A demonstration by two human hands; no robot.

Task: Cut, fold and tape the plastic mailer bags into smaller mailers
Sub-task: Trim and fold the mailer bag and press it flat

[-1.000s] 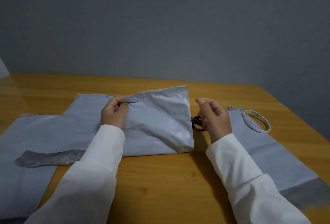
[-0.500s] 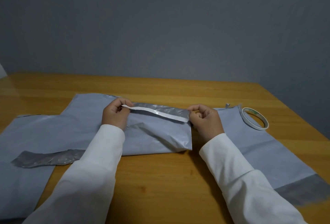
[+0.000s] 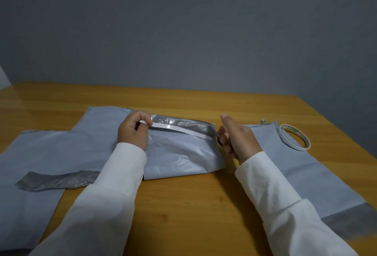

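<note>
One small mailer [image 3: 179, 153] near the desk [image 3: 183, 215] middle is seen folded but untaped, its white strip [image 3: 179, 131] pinched by the left hand [image 3: 133, 131], scissors [image 3: 219, 140] apparently gripped by the right hand [image 3: 238, 139], further bags [image 3: 47, 153] remaining uncut.

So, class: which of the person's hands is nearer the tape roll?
Right. The right hand is just left of the tape roll; the left hand is far across the folded mailer.

Bare table [image 3: 183, 204] between sleeves — tape roll [image 3: 295, 140] flanks right.
</note>
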